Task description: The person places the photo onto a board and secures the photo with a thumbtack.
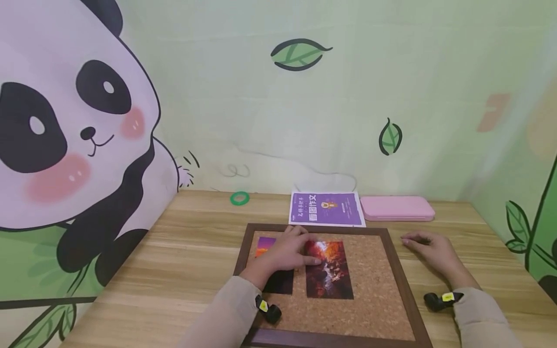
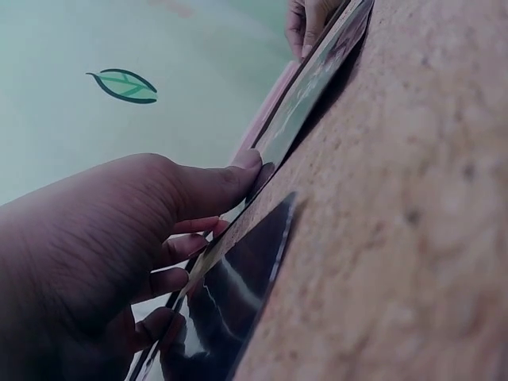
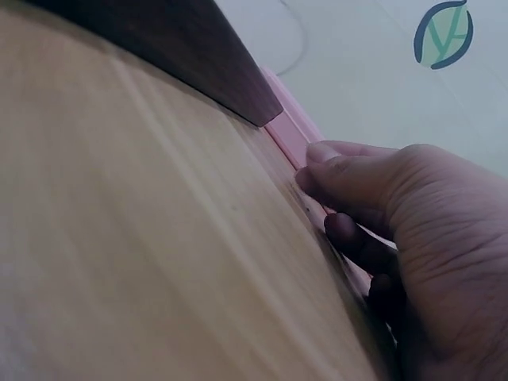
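A dark-framed cork board (image 1: pixel 374 290) lies on the table with two photos on it. My left hand (image 1: pixel 287 249) rests across its upper part, thumb on the left edge of the autumn waterfall photo (image 1: pixel 332 275). The other fingers reach to the top of the frame, over the sunset photo (image 1: pixel 280 282), which the hand partly covers. In the left wrist view, the waterfall photo (image 2: pixel 309 95) stands slightly off the cork along one edge. My right hand (image 1: pixel 435 251) rests on the table right of the board, fingers loosely curled, thumb and index tips close together, nothing visible between them.
Behind the board lie a purple booklet (image 1: pixel 326 210) and a pink case (image 1: pixel 397 208). A green ring, like a tape roll (image 1: pixel 233 199), sits at the table's back left. A light green wall (image 1: pixel 243 121) with a painted panda closes off the back and left.
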### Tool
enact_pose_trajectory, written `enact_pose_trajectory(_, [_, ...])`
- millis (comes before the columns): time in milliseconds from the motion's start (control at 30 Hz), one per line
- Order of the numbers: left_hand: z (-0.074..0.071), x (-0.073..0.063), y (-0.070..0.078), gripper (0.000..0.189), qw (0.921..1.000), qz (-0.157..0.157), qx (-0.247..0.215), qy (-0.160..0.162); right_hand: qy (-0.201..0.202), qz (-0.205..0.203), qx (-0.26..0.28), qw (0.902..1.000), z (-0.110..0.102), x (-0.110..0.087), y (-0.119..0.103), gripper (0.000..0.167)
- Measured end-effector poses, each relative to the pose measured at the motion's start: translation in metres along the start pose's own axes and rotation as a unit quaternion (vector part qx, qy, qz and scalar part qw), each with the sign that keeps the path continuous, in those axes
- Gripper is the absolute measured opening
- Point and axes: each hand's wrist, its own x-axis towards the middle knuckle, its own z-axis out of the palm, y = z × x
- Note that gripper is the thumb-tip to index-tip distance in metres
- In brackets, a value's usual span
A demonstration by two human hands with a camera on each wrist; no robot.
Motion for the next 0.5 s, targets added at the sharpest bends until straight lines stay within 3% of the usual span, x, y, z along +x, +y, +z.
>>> enact_pose_trajectory(167, [0.0,0.0,-0.001,0.061,1.0,0.008,-0.002,0.004,0.001,0.006,0.031,0.9995,-0.007,0.006,-0.02,0.045])
enact_pose_trajectory(333, [0.001,-0.002,-0.001,0.061,0.9999,0.011,-0.006,0.001,-0.008,-0.075,0.041,0.9963,-0.006,0.013,-0.071,0.032])
enact_pose_trajectory(500, [0.0,-0.002,-0.003,0.062,0.9999,0.009,-0.004,0.002,-0.044,-0.114,0.084,0.989,0.009,0.023,-0.129,0.025])
